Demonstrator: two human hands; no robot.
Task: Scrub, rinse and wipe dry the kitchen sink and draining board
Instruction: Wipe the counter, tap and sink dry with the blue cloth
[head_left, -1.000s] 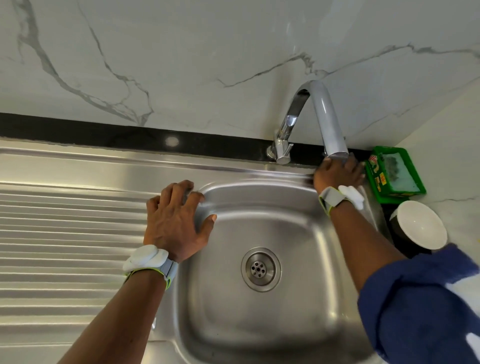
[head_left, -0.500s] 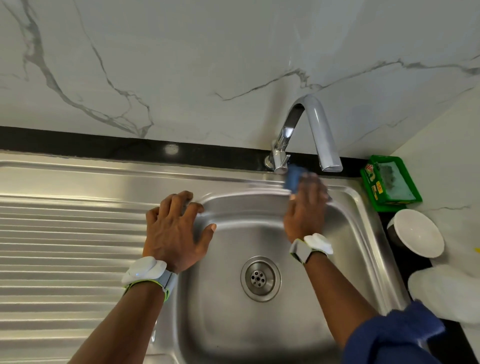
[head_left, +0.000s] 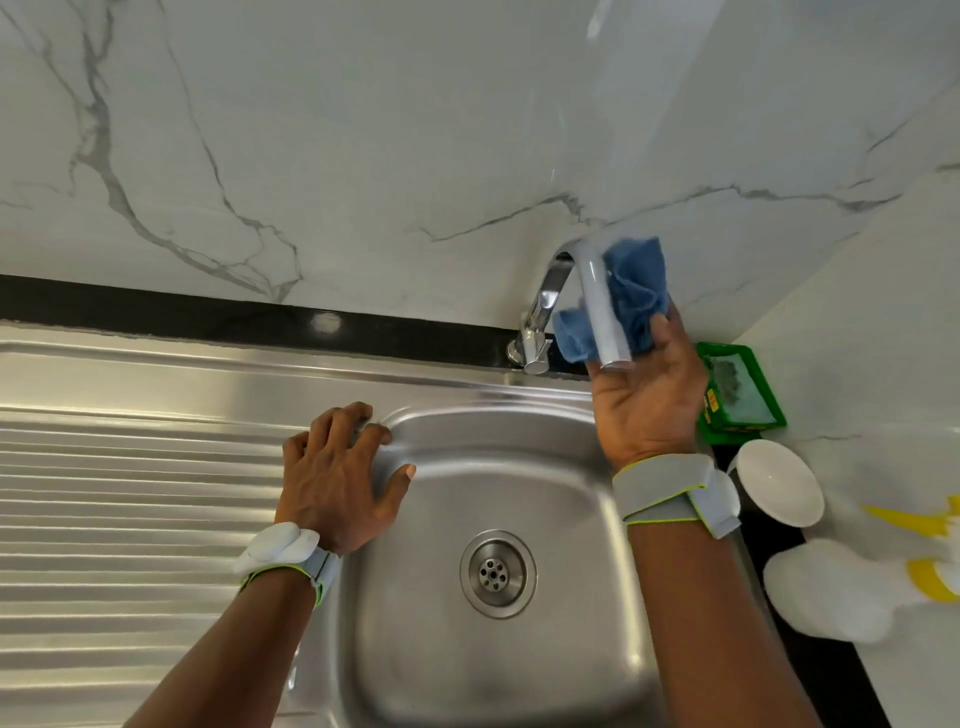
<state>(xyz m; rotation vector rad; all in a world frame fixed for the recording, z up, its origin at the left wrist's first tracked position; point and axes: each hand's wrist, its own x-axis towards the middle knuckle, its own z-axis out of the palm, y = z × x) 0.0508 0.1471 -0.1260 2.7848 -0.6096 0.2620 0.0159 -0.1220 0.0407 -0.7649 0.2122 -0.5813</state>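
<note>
Wore a grey fabric band (head_left: 323, 569) just behind the left hand (head_left: 337, 478), edged with a thin lime-green line and topped by a smooth white two-lobed pod (head_left: 275, 545). Carried a wider grey strap (head_left: 665, 486) behind the right hand (head_left: 647, 405), wrapped in two overlapping layers with the same lime-green piping, and bore a white rounded pod (head_left: 725, 493) at its outer side. Left both forearms bare below the bands.
</note>
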